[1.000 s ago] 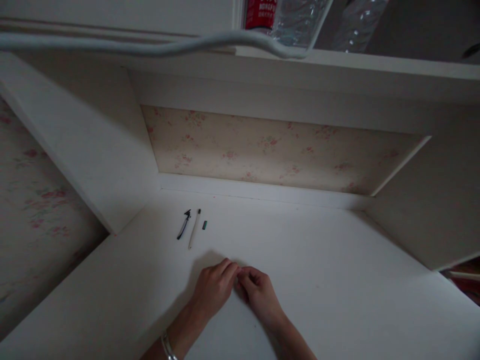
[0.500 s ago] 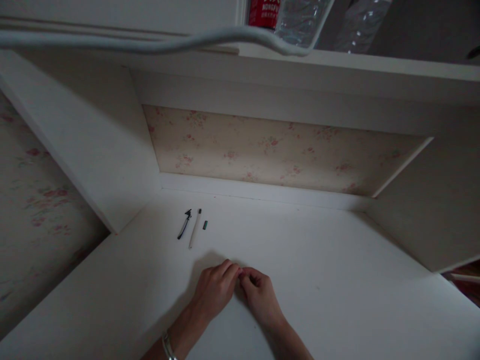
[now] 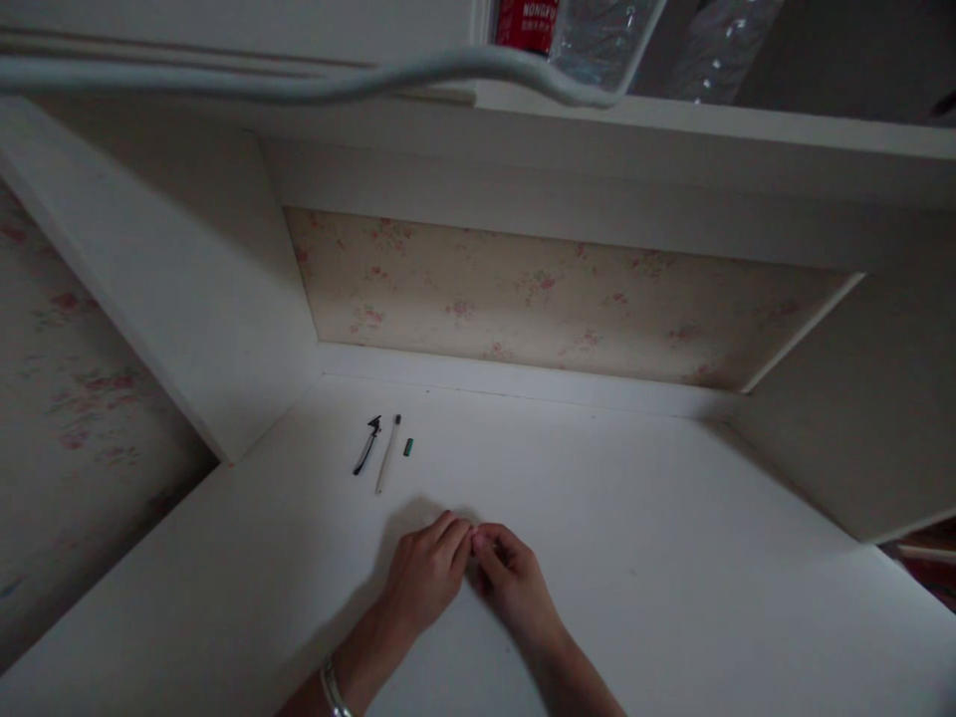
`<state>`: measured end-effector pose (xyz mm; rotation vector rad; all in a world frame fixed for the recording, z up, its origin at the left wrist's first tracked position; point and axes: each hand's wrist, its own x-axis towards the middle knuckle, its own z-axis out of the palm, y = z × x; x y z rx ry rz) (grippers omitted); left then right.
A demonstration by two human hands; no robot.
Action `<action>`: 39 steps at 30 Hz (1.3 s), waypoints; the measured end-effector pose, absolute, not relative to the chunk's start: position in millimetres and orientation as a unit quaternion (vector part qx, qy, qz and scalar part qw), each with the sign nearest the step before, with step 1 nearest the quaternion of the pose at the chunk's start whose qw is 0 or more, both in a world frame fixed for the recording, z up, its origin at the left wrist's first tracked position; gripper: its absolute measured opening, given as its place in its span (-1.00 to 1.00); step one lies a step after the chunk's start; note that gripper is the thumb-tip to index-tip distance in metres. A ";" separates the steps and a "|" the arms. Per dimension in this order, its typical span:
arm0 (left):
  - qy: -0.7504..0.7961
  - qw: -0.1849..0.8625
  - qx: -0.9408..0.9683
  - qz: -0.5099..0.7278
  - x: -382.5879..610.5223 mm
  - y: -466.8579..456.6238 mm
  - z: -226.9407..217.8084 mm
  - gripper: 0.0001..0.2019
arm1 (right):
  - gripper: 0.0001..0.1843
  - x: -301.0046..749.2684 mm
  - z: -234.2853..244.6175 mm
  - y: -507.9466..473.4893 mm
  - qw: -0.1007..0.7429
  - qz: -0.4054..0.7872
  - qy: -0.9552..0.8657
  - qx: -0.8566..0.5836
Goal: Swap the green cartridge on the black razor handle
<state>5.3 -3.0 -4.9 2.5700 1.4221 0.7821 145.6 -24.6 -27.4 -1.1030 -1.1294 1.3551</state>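
Left hand (image 3: pixel 427 570) and right hand (image 3: pixel 521 583) at lower centre, fingers curled, fingertips meeting, anything pinched cannot be told, razor (image 3: pixel 365 451), toothbrush (image 3: pixel 387 455), small green object (image 3: pixel 408 447) left of centre

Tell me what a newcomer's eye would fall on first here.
Probably the left hand and right hand, fingertips close together over the white desk; anything between them is unclear. Beyond the left hand, a razor, a toothbrush and a small green item lie side by side. Up top, a red label stands out above a pale cord.
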 end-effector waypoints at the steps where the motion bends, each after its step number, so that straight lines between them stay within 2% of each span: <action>1: 0.469 0.058 0.843 0.257 5.5 -3.2 -4.7 -0.79 | -0.66 145.9 -26.8 -24.6 0.502 0.558 -0.474 -0.460; 11: 0.492 0.103 0.820 0.274 7.4 -2.3 -7.4 -0.76 | -0.63 146.5 -25.7 -24.2 0.499 0.544 -0.483 -0.470; 34: 0.486 0.056 0.833 0.258 6.7 -2.2 -9.6 -0.76 | -0.64 147.1 -21.4 -27.6 0.477 0.529 -0.494 -0.499; 39: 0.486 0.048 0.835 0.253 6.3 -2.5 -9.3 -0.76 | -0.66 146.9 -18.5 -28.1 0.475 0.484 -0.510 -0.529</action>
